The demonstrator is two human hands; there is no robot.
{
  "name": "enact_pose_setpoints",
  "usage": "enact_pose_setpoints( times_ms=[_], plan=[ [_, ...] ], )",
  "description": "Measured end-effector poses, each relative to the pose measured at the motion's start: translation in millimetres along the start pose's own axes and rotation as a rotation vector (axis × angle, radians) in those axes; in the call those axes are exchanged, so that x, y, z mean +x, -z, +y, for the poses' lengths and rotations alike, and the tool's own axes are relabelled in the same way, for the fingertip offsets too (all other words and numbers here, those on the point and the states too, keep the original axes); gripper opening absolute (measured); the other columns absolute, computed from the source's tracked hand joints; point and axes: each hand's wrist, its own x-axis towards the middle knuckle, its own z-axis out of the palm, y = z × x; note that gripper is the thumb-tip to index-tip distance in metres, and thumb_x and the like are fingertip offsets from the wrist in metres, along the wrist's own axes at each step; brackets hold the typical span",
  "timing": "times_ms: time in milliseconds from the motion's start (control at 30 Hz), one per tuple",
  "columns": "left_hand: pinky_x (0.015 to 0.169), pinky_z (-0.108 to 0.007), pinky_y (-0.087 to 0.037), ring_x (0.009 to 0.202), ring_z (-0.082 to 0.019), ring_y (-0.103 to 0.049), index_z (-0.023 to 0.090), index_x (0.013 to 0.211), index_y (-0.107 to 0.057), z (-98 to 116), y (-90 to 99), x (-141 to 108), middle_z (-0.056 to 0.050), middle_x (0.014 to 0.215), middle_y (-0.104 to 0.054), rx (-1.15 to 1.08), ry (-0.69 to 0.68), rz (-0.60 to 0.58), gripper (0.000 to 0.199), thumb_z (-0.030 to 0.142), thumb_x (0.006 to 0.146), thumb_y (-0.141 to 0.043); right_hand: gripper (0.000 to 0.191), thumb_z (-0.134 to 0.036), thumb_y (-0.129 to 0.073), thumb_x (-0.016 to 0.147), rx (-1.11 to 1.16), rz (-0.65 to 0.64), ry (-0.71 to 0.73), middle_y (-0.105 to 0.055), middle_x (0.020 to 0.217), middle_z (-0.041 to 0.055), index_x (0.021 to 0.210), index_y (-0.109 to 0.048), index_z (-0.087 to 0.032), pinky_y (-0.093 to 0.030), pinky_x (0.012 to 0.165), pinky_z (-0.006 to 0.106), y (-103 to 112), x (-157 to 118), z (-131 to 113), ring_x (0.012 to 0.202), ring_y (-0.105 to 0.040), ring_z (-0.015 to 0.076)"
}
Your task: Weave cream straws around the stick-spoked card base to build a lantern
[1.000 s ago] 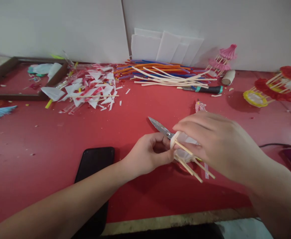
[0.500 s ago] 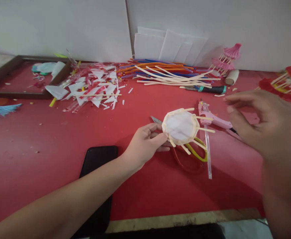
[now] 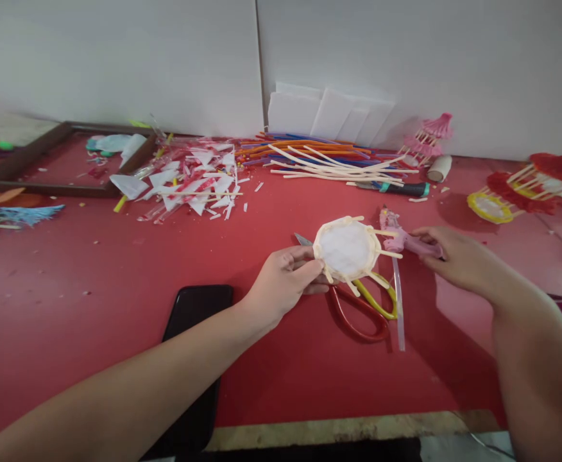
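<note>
My left hand (image 3: pixel 288 273) pinches the near-left rim of a round white disc (image 3: pixel 346 249) edged in cream, with several short cream sticks standing out from its rim. My right hand (image 3: pixel 459 253) is closed around the handle of a pink glue gun (image 3: pixel 406 242), just right of the disc. From the gun a clear glue stick (image 3: pixel 399 308) trails toward me. Under the disc lies a pair of scissors (image 3: pixel 360 327) with one red and one yellow handle loop, partly covered by the disc and my left hand.
A black phone (image 3: pixel 199 321) lies beneath my left forearm. Paper and plastic scraps (image 3: pixel 194 176), coloured sticks (image 3: pixel 305 147), cream sticks (image 3: pixel 339 165) and a dark-handled cutter (image 3: pixel 401 188) line the back. Red (image 3: pixel 526 186) and pink (image 3: pixel 428 138) tiered models stand right; a brown frame (image 3: pixel 45 187) lies left.
My right hand has come down from the upper right and taken hold of the glue gun's handle. The left hand keeps holding the disc. The view has shifted slightly.
</note>
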Motion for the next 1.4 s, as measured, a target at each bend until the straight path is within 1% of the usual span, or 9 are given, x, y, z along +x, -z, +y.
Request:
enact_pose_setpoints(
  times_ms=[233, 400, 500, 567, 633, 700, 833, 1000, 1400],
  plan=[
    [0.07, -0.025, -0.06, 0.075, -0.015, -0.073, 0.012, 0.09, -0.07, -4, 1.8, -1, -0.006, 0.08, -0.075, 0.045, 0.015, -0.013, 0.012, 0.021, 0.081, -0.066, 0.032, -0.003, -0.045, 0.072, 0.058, 0.216, -0.099, -0.072, 0.103, 0.0164, 0.092, -0.066, -0.017, -0.047, 0.084, 0.042, 4, 17, 25, 0.098, -0.065, 0.0298],
    [0.069, -0.027, -0.06, 0.079, -0.018, -0.073, 0.011, 0.089, -0.069, -2, 1.2, -4, -0.01, 0.088, -0.075, 0.047, -0.006, -0.001, 0.017, 0.024, 0.077, -0.07, 0.034, -0.011, -0.049, 0.078, 0.234, 0.455, -0.033, -0.065, 0.12, 0.0173, 0.109, -0.062, -0.018, -0.043, 0.102, 0.047, -3, 11, -6, 0.116, -0.06, 0.0289],
    [0.07, -0.028, -0.06, 0.08, -0.019, -0.073, 0.011, 0.092, -0.07, -1, 0.6, -4, -0.011, 0.094, -0.076, 0.053, 0.001, 0.013, 0.022, 0.026, 0.075, -0.072, 0.03, -0.023, -0.05, 0.087, 0.428, 0.302, 0.147, -0.071, 0.111, 0.0082, 0.115, -0.06, -0.023, -0.056, 0.085, 0.034, -15, 0, -43, 0.097, -0.07, 0.0205],
    [0.07, -0.029, -0.06, 0.08, -0.019, -0.073, 0.011, 0.092, -0.069, -1, 0.8, -4, -0.012, 0.094, -0.076, 0.064, 0.005, 0.011, 0.024, 0.027, 0.075, -0.074, 0.032, -0.032, -0.056, 0.089, 0.676, 0.106, 0.293, -0.071, 0.115, 0.009, 0.119, -0.061, -0.023, -0.058, 0.083, 0.033, -21, -8, -65, 0.099, -0.07, 0.0216],
    [0.071, -0.03, -0.06, 0.079, -0.02, -0.073, 0.011, 0.093, -0.07, -1, 1.3, -5, -0.012, 0.093, -0.076, 0.073, -0.001, 0.006, 0.025, 0.029, 0.076, -0.074, 0.035, -0.04, -0.062, 0.087, 0.912, -0.041, 0.335, -0.072, 0.115, 0.0089, 0.118, -0.064, -0.023, -0.058, 0.086, 0.035, -22, -13, -80, 0.102, -0.069, 0.0232],
    [0.071, -0.03, -0.061, 0.08, -0.02, -0.074, 0.011, 0.095, -0.07, -1, 1.8, -5, -0.012, 0.095, -0.077, 0.077, -0.025, -0.012, 0.026, 0.03, 0.077, -0.074, 0.031, -0.045, -0.066, 0.085, 1.052, -0.099, 0.289, -0.074, 0.104, 0.0071, 0.107, -0.068, -0.023, -0.059, 0.083, 0.036, -22, -15, -89, 0.095, -0.07, 0.023],
    [0.072, -0.029, -0.061, 0.084, -0.021, -0.074, 0.012, 0.096, -0.072, -1, 3.1, -6, -0.012, 0.098, -0.077, 0.116, -0.086, -0.037, 0.026, 0.033, 0.08, -0.073, 0.026, -0.049, -0.067, 0.084, 1.132, -0.123, 0.13, -0.072, 0.079, 0.0029, 0.089, -0.069, -0.023, -0.06, 0.067, 0.034, -22, -14, -96, 0.07, -0.069, 0.0196],
    [0.071, -0.027, -0.061, 0.083, -0.02, -0.075, 0.014, 0.103, -0.071, -1, 6.3, -5, -0.01, 0.094, -0.078, 0.186, -0.143, 0.0, 0.031, 0.035, 0.081, -0.074, 0.029, -0.05, -0.073, 0.078, 1.185, -0.086, -0.01, -0.071, 0.073, 0.0011, 0.079, -0.064, -0.022, -0.059, 0.057, 0.033, -25, -15, -104, 0.059, -0.068, 0.0185],
    [0.07, -0.024, -0.06, 0.076, -0.016, -0.073, 0.017, 0.096, -0.076, 4, 9.6, -9, -0.006, 0.091, -0.079, 0.242, -0.159, 0.011, 0.019, 0.03, 0.083, -0.072, 0.022, -0.042, -0.072, 0.079, 1.103, -0.061, 0.008, -0.068, 0.063, 0.0, 0.074, -0.063, -0.022, -0.053, 0.05, 0.028, -24, -21, -109, 0.056, -0.067, 0.018]
  ],
)
